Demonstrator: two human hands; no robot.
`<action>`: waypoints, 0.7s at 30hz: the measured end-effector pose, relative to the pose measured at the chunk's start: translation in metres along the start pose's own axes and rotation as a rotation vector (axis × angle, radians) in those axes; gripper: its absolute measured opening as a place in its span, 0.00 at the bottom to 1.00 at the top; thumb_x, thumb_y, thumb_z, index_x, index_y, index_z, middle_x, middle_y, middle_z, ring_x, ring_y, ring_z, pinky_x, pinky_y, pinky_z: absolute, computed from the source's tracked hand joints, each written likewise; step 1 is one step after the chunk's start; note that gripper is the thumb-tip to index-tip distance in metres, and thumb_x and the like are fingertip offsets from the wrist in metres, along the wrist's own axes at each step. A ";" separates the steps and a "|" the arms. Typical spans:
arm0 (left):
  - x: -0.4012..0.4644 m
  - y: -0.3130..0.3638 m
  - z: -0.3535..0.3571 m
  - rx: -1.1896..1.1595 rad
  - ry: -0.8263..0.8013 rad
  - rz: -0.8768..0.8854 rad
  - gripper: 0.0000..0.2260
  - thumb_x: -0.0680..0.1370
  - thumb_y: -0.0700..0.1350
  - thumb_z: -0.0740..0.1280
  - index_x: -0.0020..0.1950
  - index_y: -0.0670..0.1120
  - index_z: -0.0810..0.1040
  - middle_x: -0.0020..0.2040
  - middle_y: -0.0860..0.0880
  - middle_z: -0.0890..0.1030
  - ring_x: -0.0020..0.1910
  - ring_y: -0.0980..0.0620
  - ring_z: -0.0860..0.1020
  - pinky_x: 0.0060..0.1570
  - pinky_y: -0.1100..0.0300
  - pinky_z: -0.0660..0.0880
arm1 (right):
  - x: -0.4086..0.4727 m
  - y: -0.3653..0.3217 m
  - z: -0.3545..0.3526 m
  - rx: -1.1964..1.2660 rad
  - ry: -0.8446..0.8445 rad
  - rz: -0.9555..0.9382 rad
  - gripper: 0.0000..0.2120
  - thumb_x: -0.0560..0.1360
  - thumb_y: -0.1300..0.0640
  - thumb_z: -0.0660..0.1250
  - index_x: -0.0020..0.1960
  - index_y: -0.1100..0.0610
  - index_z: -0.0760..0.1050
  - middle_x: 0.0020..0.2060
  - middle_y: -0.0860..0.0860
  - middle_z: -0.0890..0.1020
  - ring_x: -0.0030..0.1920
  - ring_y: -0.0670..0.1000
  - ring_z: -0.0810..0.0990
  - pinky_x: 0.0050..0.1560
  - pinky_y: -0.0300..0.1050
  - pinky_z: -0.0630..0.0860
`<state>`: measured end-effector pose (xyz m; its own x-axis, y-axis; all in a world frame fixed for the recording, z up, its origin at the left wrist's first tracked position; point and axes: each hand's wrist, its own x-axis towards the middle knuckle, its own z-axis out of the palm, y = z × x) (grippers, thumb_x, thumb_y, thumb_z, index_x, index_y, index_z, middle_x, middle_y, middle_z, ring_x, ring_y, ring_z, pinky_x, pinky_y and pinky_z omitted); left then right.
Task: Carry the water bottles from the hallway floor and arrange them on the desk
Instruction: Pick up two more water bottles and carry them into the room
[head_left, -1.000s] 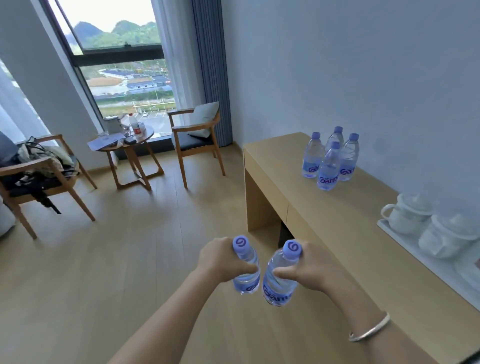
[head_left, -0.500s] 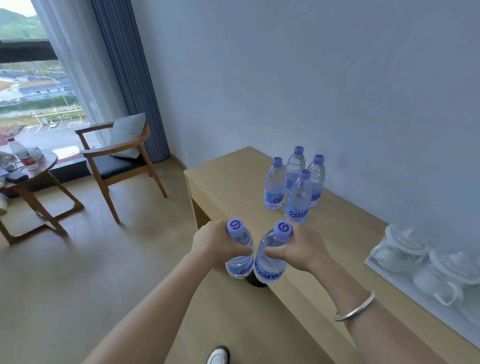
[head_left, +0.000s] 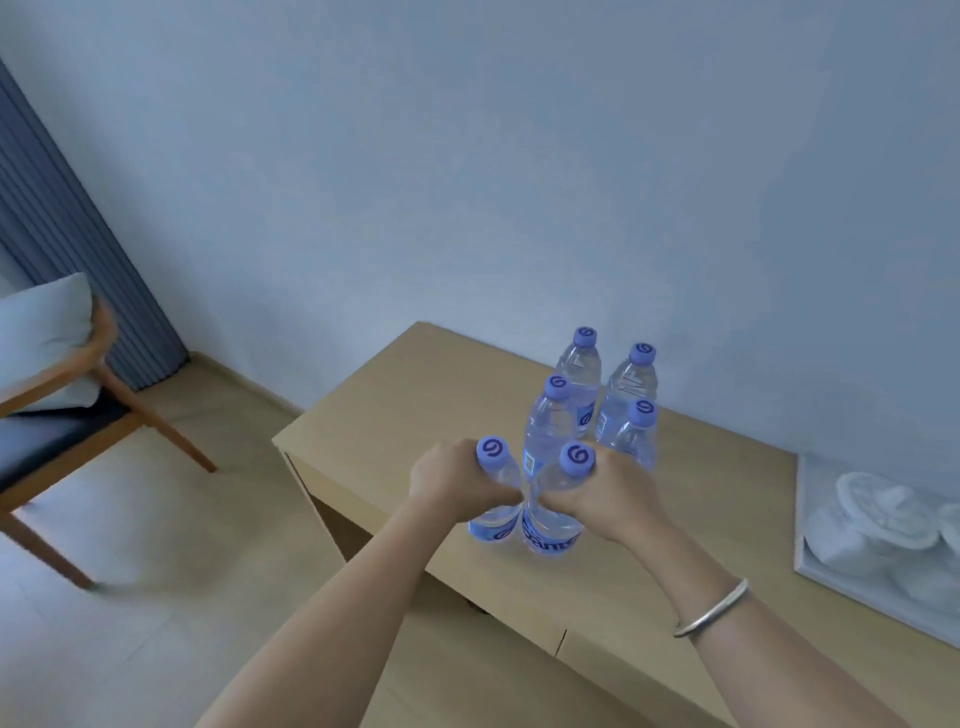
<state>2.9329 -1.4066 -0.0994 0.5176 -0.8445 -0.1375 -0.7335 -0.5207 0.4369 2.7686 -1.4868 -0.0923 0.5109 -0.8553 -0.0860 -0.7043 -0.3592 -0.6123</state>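
Gripping 1 clear plastic water bottle with a purple cap and blue label (head_left: 492, 493) is the left hand (head_left: 457, 480), fingers curled round its upper body just under the cap. Right hand (head_left: 605, 499) likewise wraps a second clear purple-capped bottle (head_left: 558, 506) by the shoulder. Both held bottles upright to slightly tilted, side by side, lower bodies touching or nearly so; cannot tell whether their bases rest on the light wooden desk (head_left: 395, 415) or sit just above it. They are over the desk's front part, near its left end.

Behind them, 4 more identical bottles stand upright on the desk in a tight cluster (head_left: 597, 395), close to the pale blue-grey wall (head_left: 467, 156). Nearest cluster bottle just beyond the 2 held ones.

Silver bangle (head_left: 711, 608) on the right wrist. White tray (head_left: 810, 519) with white ceramic ware at the desk's right, blurred. Wooden armchair with a grey cushion (head_left: 57, 364) stands on the pale floor at left, beside a blue-grey curtain (head_left: 78, 260).
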 end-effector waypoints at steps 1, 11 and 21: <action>0.009 -0.001 0.001 -0.001 -0.014 0.003 0.18 0.60 0.61 0.71 0.32 0.51 0.68 0.29 0.55 0.73 0.27 0.56 0.71 0.25 0.64 0.64 | 0.006 0.000 0.003 0.000 0.012 0.019 0.17 0.65 0.43 0.68 0.37 0.57 0.73 0.28 0.49 0.77 0.31 0.50 0.76 0.29 0.41 0.68; 0.059 0.003 0.007 0.041 -0.085 0.045 0.19 0.60 0.65 0.67 0.34 0.51 0.68 0.32 0.54 0.74 0.31 0.54 0.74 0.26 0.63 0.64 | 0.038 0.006 0.020 -0.010 0.056 0.136 0.23 0.62 0.36 0.69 0.48 0.51 0.72 0.38 0.46 0.81 0.40 0.50 0.79 0.39 0.43 0.74; 0.045 -0.007 0.030 -0.089 0.024 0.015 0.27 0.66 0.67 0.67 0.50 0.46 0.69 0.43 0.50 0.77 0.44 0.47 0.77 0.40 0.55 0.73 | 0.029 0.012 0.034 0.163 0.121 0.060 0.25 0.65 0.42 0.72 0.59 0.47 0.72 0.53 0.43 0.77 0.53 0.47 0.77 0.46 0.42 0.70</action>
<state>2.9486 -1.4448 -0.1352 0.5185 -0.8480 -0.1094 -0.6995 -0.4943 0.5161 2.7913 -1.5030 -0.1288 0.4007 -0.9155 -0.0365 -0.6375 -0.2499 -0.7288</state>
